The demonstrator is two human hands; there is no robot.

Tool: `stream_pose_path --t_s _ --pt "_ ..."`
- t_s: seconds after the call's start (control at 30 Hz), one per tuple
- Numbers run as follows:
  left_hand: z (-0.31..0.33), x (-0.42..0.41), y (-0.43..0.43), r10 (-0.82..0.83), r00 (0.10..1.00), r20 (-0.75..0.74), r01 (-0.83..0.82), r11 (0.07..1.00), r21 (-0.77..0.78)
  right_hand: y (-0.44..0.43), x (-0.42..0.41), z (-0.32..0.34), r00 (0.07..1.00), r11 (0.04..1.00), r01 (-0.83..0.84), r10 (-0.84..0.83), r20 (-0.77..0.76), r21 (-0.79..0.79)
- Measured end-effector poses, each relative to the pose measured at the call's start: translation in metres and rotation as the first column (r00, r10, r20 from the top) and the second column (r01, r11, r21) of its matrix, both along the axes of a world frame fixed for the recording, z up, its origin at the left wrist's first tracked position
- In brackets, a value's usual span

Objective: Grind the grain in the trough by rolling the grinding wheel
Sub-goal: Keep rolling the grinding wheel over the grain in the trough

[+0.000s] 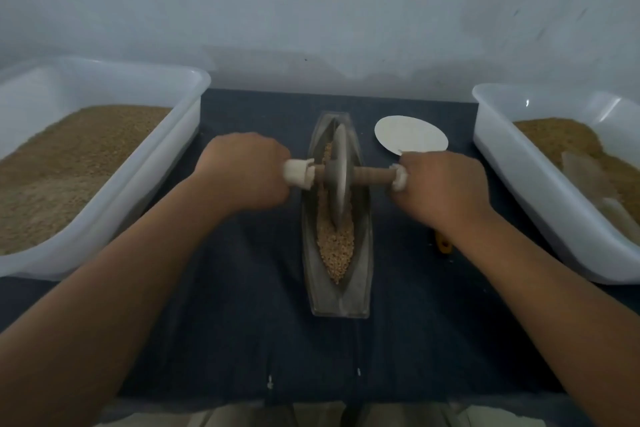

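Left tub (pixel 180 135), right tub (pixel 498 156): white, tan fill. Trough (pixel 341 302): centre, between them, grain (pixel 336 246) inside. Grinding wheel (pixel 339 170): upright in the trough's far half. My left hand (pixel 242 172), right hand (pixel 446 187): each clenched round an axle end (white-padded).

Arms stretched forward; left hand (pixel 242 172) and right hand (pixel 446 187) grip the axle (pixel 372 175).

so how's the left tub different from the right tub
The left tub is filled nearly wall to wall with grain; the right tub holds less, leaving bare wall. A pale sheet-like thing lies in the right tub; none shows in the left tub. Both are white plastic, flanking the trough.
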State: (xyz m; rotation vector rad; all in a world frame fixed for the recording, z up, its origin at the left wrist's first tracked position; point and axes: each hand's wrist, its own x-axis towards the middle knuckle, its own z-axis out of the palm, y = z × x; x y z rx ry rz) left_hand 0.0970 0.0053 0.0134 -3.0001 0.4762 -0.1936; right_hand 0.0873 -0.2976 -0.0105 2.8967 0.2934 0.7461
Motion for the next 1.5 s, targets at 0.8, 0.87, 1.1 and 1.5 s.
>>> stream_pose_path --t_s 0.8,0.87,1.1,1.5 --pt "0.014 0.037 -0.02 0.071 0.987 0.143 -0.082 0.994 0.071 0.009 0.046 -0.002 0.996 0.986 0.075 -0.067 -0.06 0.146" --pt "0.018 0.038 -0.019 0.059 0.995 0.086 -0.064 0.996 0.06 0.007 0.044 0.001 0.994 0.99 0.068 -0.057 -0.092 0.127" --pt "0.006 -0.038 0.009 -0.035 0.995 -0.096 0.041 0.997 0.061 -0.007 -0.052 -0.002 0.996 0.995 -0.093 0.093 -0.006 0.047" --pt "0.007 0.042 -0.014 0.134 0.99 0.034 -0.133 0.99 -0.038 0.01 0.046 0.006 1.0 0.999 0.0 -0.001 0.03 0.048"
